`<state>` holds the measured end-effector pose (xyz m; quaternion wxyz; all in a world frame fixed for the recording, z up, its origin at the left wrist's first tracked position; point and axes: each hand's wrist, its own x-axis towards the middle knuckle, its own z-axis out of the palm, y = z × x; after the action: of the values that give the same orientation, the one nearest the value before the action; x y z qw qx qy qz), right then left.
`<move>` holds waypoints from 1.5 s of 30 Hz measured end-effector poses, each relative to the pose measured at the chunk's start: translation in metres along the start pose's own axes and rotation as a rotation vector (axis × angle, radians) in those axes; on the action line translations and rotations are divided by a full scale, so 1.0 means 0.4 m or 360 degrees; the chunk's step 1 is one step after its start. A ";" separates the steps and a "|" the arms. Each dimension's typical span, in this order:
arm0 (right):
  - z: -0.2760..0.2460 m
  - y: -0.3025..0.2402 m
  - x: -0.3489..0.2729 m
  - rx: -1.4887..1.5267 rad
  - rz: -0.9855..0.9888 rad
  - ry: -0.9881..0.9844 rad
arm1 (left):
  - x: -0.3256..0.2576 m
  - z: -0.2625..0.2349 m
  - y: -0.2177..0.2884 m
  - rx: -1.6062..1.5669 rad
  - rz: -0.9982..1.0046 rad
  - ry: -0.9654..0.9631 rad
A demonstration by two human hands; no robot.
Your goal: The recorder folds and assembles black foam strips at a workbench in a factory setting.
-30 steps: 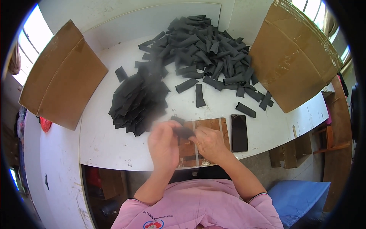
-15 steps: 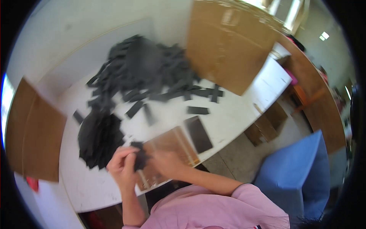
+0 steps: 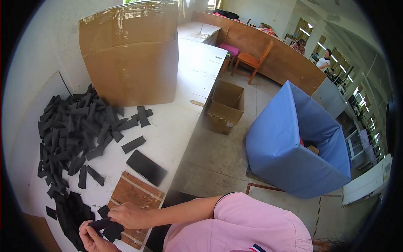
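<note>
View swung right; hands [image 3: 127, 215] hold a black strip [image 3: 99, 224].

White counter [image 3: 184, 113] left of an orange wooden chair [image 3: 248, 60], pink-topped seat [image 3: 230, 49] just beside the chair, brown partition [image 3: 279, 61] behind it, grey floor [image 3: 214, 168] in front, pale wall [image 3: 37, 63] far to its left, yellowish curtain [image 3: 299, 27] and lit strip lights [image 3: 321, 45] beyond it to the right

The view has swung right, revealing the blue bin's [image 3: 277, 155] inside.
</note>
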<state>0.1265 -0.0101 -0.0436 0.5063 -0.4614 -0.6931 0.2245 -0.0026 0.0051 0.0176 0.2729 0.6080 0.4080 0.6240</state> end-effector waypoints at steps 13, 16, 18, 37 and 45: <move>-0.021 -0.015 -0.026 0.0530 0.0387 -0.0046 | -0.002 -0.010 0.013 0.0130 -0.0054 0.0015; -0.028 -0.045 -0.003 0.0527 0.0160 0.0320 | 0.002 -0.009 0.007 0.0090 -0.0042 0.0002; -0.017 -0.026 0.005 0.0533 0.0151 0.0101 | 0.002 -0.008 0.002 0.0026 -0.0023 -0.0007; 0.005 -0.028 0.030 -0.0348 -0.0471 0.0025 | -0.021 -0.061 -0.035 -0.0038 -0.0079 -0.0084; -0.146 -0.098 0.329 0.0660 0.0405 -0.0059 | -0.060 -0.096 -0.046 -0.0082 -0.0600 0.0286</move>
<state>0.1552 0.0764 0.0746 0.5452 -0.4269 -0.5776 0.4323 -0.0402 -0.0125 -0.0080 0.3630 0.4556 0.5211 0.6238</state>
